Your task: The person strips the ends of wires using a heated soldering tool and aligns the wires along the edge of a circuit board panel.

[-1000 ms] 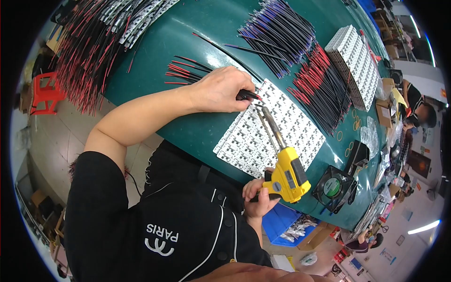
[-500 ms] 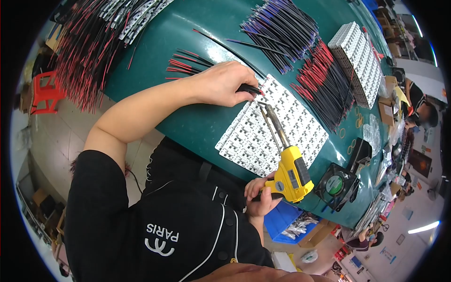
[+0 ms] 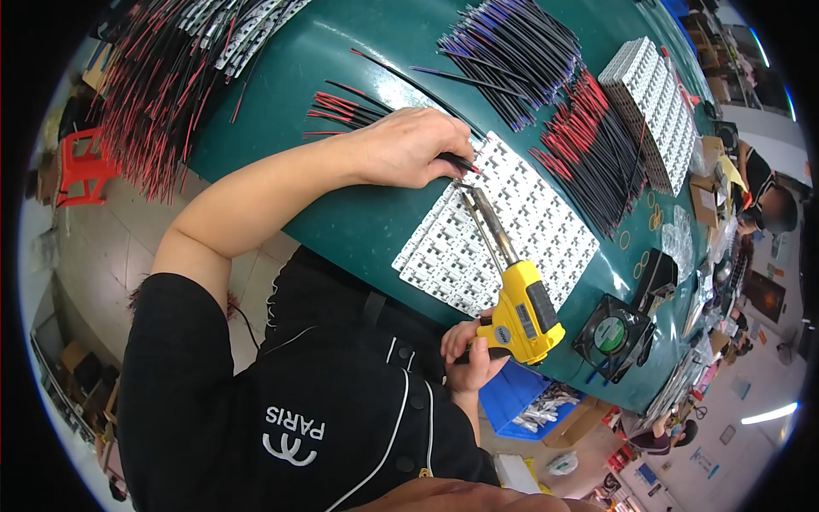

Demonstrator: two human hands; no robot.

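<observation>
My left hand (image 3: 418,147) is closed on black wires (image 3: 458,160) with red ends, held over the top left edge of a white circuit board panel (image 3: 529,222). The red-ended tails (image 3: 337,111) of wires stick out behind that hand. My right hand (image 3: 472,354) grips the handle of a yellow soldering gun (image 3: 522,316). Its metal tip points up and left, close to the wire ends by my left fingertips; whether they touch I cannot tell. Another panel lies partly under the first one.
Bundles of black wires with blue ends (image 3: 512,55) and red ends (image 3: 593,154) lie beyond the panel. Stacked white panels (image 3: 653,111) stand at the right, near a black fan (image 3: 612,335). Wired boards (image 3: 162,94) pile at the far left. A blue bin (image 3: 516,397) sits below the table edge.
The soldering gun has shifted slightly left and up in my right hand, its tip moving left along the panel edge. My left hand has barely moved and keeps the wires.
</observation>
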